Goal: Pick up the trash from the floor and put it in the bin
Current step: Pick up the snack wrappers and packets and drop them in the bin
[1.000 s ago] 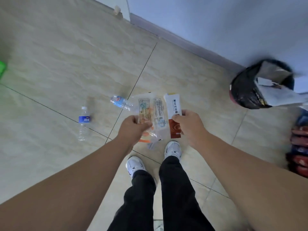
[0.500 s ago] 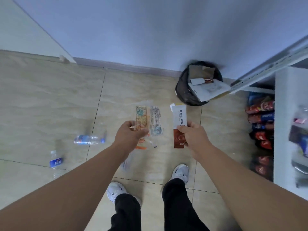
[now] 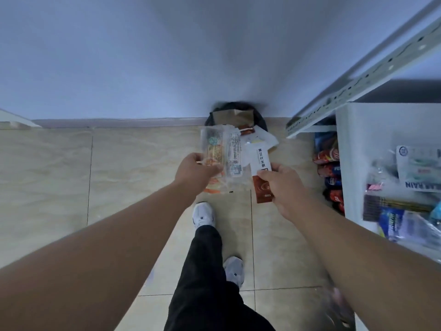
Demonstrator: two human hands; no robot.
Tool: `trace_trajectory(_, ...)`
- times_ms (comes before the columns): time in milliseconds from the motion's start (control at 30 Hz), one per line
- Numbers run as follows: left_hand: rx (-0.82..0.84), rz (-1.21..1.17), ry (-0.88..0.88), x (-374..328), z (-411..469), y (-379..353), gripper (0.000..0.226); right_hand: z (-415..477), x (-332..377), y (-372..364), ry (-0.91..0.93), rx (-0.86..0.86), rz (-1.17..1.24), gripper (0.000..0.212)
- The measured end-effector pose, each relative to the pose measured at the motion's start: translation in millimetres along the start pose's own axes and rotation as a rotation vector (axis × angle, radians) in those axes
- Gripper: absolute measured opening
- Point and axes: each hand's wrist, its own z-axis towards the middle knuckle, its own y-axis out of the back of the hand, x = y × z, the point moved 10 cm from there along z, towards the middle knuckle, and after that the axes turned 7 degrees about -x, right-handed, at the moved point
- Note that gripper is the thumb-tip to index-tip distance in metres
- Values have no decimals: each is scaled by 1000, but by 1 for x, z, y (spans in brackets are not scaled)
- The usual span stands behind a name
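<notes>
My left hand [image 3: 196,168] grips a clear plastic wrapper [image 3: 223,152] with printed labels and orange marks. My right hand [image 3: 282,185] pinches a white and brown sachet [image 3: 262,173] with dark lettering. Both pieces are held out in front of me, just short of the black-lined bin [image 3: 238,115] that stands against the wall. The bin holds brown cardboard and white paper [image 3: 265,139], and the wrapper covers part of its front.
A white metal shelf unit [image 3: 362,139] stands at the right, with packets on top and drink bottles [image 3: 330,170] on its lower level. My shoes [image 3: 202,215] are on the beige tiled floor [image 3: 95,175]. A blue-grey wall runs behind the bin.
I have turned and stepped toward the bin, which now lies straight ahead and closer. The two water bottles on the floor have left the view. Both hands keep their grip.
</notes>
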Motion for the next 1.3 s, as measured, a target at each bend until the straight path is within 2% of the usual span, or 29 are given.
trace_trajectory(167, 95, 171, -28, -23, 95, -51, 23, 89, 40, -18, 40, -24, -73, 23)
trace_trajectory(367, 79, 405, -26, -14, 196, -100, 21, 199, 35, -50, 68, -59, -262, 19)
trace_trajectory(433, 70, 483, -25, -7, 221, -110, 22, 222, 28, -57, 83, -53, -350, 29)
trace_trajectory(533, 82, 605, -78, -7, 230, -118, 31, 235, 27, -59, 178, -39, -515, 21)
trace_trajectory(633, 62, 675, -183, -13, 223, -111, 33, 223, 35, -54, 310, -61, -646, 5)
trace_trajectory(867, 3, 794, -290, -26, 177, -69, 60, 170, 69, -61, 469, 24, -884, 41)
trace_trajectory(933, -7, 818, -277, -26, 159, -52, 67, 152, 79, -72, 492, 81, -965, 51)
trace_trajectory(1033, -42, 794, -240, -23, 130, -22, 78, 119, 94, -89, 536, 147, -1029, 55)
trace_trajectory(1133, -94, 754, -206, -14, 94, 13, 80, 80, 97, -107, 532, 241, -1064, 55)
trace_trajectory(1233, -150, 716, -145, 9, 52, 52, 80, 36, 90, -128, 572, 320, -1108, 45)
trace_trajectory(1300, -199, 650, -94, 31, 23, 81, 79, 6, 76, -145, 593, 375, -1144, 53)
